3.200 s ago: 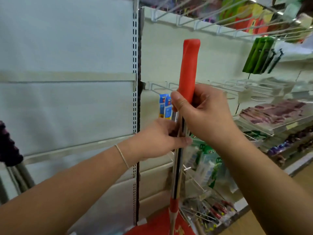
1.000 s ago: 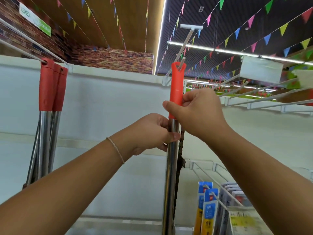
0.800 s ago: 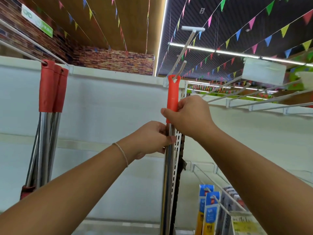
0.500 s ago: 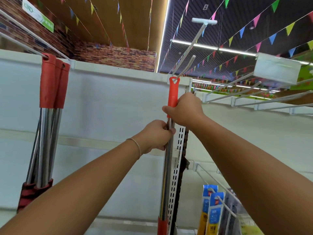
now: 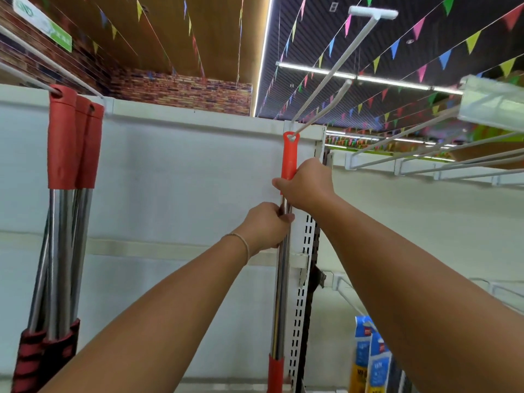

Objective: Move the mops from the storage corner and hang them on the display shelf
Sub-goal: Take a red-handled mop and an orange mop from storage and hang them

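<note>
A mop with a red grip (image 5: 289, 154) and a steel pole (image 5: 280, 296) stands upright against the white display shelf (image 5: 181, 177). The loop at its top sits on a white wire hook (image 5: 320, 109) that juts out from the shelf's top edge. My right hand (image 5: 307, 184) grips the lower end of the red grip. Just below it, my left hand (image 5: 268, 225) grips the steel pole. Several more mops (image 5: 69, 194) with red grips hang from a hook at the upper left.
A slotted white upright (image 5: 302, 293) runs down behind the pole. Empty wire hooks (image 5: 442, 163) stick out along the right section. Blue and yellow packets (image 5: 368, 355) hang at the lower right. A longer hook with a label bar (image 5: 371, 13) reaches overhead.
I have raised the mop from waist height to the top hook and pushed it back toward the shelf. Its loop now sits further along the hook, near the panel.
</note>
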The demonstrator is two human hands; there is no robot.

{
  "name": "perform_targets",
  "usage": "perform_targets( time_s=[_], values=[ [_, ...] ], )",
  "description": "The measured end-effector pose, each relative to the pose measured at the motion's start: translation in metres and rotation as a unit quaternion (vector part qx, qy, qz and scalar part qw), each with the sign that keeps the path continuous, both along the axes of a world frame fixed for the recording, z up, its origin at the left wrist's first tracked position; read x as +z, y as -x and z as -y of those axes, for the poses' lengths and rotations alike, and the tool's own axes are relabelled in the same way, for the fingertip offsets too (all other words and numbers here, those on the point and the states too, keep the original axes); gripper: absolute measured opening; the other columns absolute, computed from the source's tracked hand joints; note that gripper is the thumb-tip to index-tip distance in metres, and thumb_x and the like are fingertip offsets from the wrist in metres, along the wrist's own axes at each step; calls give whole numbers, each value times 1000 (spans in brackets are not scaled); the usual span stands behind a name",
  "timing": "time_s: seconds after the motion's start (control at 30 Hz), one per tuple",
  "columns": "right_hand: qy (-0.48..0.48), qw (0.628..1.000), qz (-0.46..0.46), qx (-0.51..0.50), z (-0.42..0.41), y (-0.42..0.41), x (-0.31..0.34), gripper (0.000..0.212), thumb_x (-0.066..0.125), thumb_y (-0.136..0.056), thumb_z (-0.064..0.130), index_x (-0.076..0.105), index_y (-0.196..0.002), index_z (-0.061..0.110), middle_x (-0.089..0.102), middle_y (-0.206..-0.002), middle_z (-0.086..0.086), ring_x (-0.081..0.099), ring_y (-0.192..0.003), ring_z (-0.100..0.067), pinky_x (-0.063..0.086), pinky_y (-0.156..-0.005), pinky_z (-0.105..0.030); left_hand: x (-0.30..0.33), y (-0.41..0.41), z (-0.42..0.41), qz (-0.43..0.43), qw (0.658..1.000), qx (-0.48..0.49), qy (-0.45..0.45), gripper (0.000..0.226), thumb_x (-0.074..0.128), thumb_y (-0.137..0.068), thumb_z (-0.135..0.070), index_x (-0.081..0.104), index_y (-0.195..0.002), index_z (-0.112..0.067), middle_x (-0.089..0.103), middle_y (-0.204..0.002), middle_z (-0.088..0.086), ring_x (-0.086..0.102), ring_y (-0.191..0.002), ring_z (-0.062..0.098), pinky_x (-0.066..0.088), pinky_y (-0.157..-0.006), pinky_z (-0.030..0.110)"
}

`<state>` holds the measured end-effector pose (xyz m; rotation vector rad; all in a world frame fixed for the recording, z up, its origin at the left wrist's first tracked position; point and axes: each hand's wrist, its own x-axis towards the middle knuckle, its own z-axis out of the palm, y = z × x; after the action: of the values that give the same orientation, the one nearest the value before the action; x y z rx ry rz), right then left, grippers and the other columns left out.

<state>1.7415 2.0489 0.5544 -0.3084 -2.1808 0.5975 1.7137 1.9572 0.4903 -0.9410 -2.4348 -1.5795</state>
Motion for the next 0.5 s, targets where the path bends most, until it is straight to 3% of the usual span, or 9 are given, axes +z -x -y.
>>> perform_targets(
  time_s=[0.13,0.5],
  values=[
    [3,1000,-2,-16,2,6,-1,38,72,-86,43,62,-98,9,66,-87,-6,65,-74,-21,42,-51,-25,-2,11,-1,0,1000,-6,-9,26,52,-99,-32,63,-94,-9,66,-90,15,69,-90,35,60,-81,47],
    [19,998,-35,-48,12,12,-11,39,68,-90,41,65,-100,4,65,-86,-8,60,-69,-20,33,-45,-21,-12,29,-2,-12,1000,-10,-8,35,49,-100,-38,62,-88,-8,60,-75,10,60,-70,26,58,-85,47]
  ],
)
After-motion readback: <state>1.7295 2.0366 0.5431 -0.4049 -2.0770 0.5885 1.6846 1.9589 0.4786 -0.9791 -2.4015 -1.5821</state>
